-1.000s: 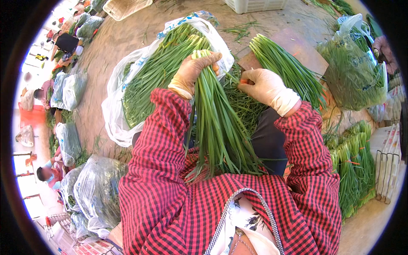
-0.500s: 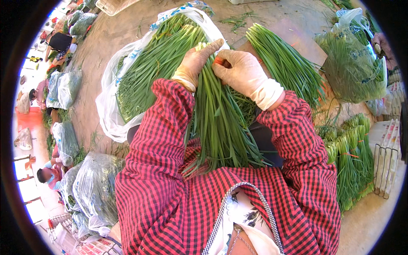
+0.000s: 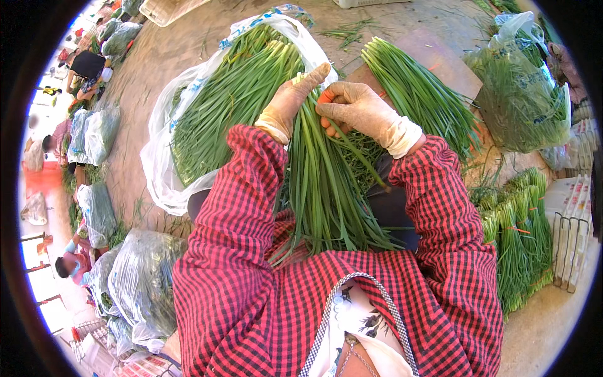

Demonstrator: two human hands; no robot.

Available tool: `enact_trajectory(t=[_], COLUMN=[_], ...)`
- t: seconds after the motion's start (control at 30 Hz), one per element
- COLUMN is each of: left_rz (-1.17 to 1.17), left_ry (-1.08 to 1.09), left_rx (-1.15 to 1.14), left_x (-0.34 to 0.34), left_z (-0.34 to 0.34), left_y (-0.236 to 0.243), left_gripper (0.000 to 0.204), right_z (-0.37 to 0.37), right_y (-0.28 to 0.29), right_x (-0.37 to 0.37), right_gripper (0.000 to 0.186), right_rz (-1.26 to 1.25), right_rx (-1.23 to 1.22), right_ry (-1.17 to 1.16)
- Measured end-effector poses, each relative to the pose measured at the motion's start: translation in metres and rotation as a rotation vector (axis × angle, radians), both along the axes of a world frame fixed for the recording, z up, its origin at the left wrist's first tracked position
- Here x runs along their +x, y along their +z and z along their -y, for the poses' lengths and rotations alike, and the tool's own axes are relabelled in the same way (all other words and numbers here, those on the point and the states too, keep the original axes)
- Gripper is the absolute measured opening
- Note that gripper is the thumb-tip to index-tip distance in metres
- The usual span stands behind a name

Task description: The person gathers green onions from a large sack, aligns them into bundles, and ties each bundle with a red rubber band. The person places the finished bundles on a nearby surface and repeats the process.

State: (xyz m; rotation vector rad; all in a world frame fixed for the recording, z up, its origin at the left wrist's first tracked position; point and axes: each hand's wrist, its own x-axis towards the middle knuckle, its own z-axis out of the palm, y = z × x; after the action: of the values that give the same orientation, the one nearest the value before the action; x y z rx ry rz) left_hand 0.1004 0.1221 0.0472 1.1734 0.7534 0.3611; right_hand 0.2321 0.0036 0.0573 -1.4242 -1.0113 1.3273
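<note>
Left hand (image 3: 287,102) grips green bunch (image 3: 323,182) near pale ends, leaves trailing toward checked shirt (image 3: 226,283). Right hand's (image 3: 367,114) fingers curl narrowly alongside; cannot tell whether holding blade. Loosened left grip could spill stalks; hard tug could tear leaves.

Worn items as follows. My jacket (image 3: 251,320) is red-and-black checked, its long sleeves in the same cloth, gathered at the cuffs. Black-and-white checked trim (image 3: 325,317) edges the neckline. Beneath: a white top (image 3: 361,317) with dark printed motifs, and a metal chain necklace (image 3: 352,342). My left hand (image 3: 287,100) and right hand (image 3: 365,110) carry thin, pale gloves, creased at the wrists; orange covers some right fingertips (image 3: 325,98). My trousers (image 3: 392,210) are dark.
</note>
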Motion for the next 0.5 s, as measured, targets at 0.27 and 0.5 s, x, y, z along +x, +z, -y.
enact_trajectory(t=[0.27, 0.5], left_rz=[0.162, 0.211], left_ry=[-0.238, -0.297], left_rx=[-0.084, 0.042], left_x=[-0.005, -0.015], left_z=[0.000, -0.001], left_y=[0.002, 0.009], left_gripper=[0.056, 0.066], right_z=[0.011, 0.017], right_y=[0.009, 0.030], right_x=[0.022, 0.041], right_gripper=[0.022, 0.016], right_rz=[0.126, 0.493], right_rx=[0.000, 0.209], right_ry=[-0.033, -0.092])
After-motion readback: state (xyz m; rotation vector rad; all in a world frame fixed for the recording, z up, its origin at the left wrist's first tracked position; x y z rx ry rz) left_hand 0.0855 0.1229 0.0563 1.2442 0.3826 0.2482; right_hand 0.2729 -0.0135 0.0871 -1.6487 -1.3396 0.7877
